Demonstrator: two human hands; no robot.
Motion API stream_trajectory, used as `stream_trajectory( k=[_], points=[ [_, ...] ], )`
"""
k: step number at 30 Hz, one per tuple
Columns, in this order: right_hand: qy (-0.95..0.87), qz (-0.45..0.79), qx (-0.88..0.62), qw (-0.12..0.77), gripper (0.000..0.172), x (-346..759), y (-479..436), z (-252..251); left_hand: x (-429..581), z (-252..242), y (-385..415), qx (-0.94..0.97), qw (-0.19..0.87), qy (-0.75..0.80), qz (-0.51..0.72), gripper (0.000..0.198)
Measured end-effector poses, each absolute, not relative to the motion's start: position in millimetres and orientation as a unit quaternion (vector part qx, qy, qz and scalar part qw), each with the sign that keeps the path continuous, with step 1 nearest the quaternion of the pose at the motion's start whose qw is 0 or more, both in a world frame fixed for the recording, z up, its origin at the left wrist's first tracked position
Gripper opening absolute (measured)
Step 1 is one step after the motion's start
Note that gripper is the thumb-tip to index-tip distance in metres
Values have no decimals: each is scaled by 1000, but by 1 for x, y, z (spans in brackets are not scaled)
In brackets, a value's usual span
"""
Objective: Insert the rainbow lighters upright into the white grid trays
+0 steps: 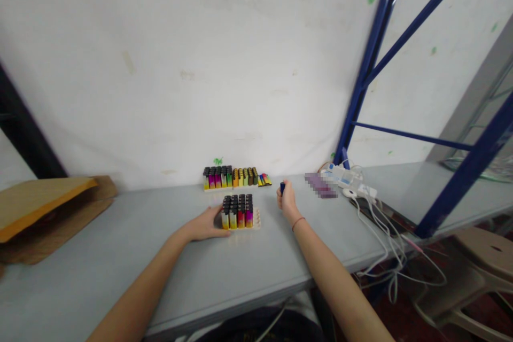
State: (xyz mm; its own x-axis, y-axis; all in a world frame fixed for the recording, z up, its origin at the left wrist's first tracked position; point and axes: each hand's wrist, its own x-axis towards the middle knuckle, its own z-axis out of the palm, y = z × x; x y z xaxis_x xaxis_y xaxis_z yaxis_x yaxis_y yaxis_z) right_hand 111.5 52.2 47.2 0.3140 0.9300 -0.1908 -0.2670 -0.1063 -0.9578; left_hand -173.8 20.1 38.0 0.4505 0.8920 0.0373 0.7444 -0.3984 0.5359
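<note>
My left hand [208, 223] grips the left end of a pale lighter tray [257, 219], its thumb along the front edge and its fingers partly hidden behind. Upright in this tray stand rows of lighters [237, 212] with black tops and yellow, red and purple bodies. The tray's right end shows bare slots. To the right, raised off the table, my right hand [287, 200] is closed around a dark blue lighter [282, 187], whose lower part the fingers hide.
Against the wall stand a second tray of lighters [217, 179], yellowish lighters [245, 177] and a few loose ones lying flat [264, 180]. A power strip with white cables [340, 175] lies right, beside a blue rack post [368, 64]. A cardboard box [48, 203] sits left.
</note>
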Motion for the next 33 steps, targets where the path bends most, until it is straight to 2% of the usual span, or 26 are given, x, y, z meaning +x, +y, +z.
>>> stream_trajectory(
  k=[8,13,18,22,27,33],
  points=[
    [-284,518,-535,604,47,110,49,51,-175,35,23,822,230,489,179,82],
    [-279,515,-541,604,50,111,50,48,-176,34,23,821,232,490,180,85],
    [-278,527,-524,609,44,114,51,50,-177,33,24,816,236,497,178,87],
    [-298,542,-538,573,45,113,53,46,-176,33,24,817,240,487,196,86],
    [-433,527,-487,545,41,109,55,36,-173,37,21,827,250,454,219,85],
    [-631,426,-387,520,27,114,49,38,-170,39,20,828,248,446,232,89]
  ],
)
